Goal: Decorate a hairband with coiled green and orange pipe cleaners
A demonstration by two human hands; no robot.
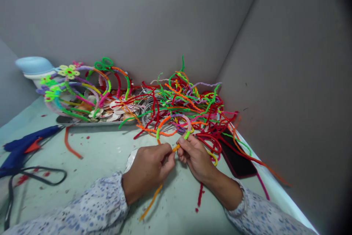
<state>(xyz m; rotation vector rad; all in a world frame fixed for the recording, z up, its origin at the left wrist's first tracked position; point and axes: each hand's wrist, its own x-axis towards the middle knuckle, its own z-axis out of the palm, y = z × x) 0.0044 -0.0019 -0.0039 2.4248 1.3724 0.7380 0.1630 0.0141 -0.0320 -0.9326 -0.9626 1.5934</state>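
Observation:
Near the table's middle, my left hand (150,165) is closed, its thumb and fingers pinching a yellow-orange pipe cleaner (151,202) whose tail hangs down below the fist. Close on its right, my right hand (196,156) pinches the near end of a headband (189,122), an arch wrapped in orange, green, lilac and pink. The yellow-orange strand runs between both sets of fingertips. The arch stands up beyond my hands, its left leg reaching down behind the left hand. Just where the strand meets the headband is hidden by my fingers.
Loose pipe cleaners (189,97) pile up behind, over a coil of silver wire (150,116). Several flowered headbands (68,72) stand on a metal tray (99,122) of shells. A blue glue gun (35,138) lies left with its cord, a dark phone (238,160) right. Walls close in behind.

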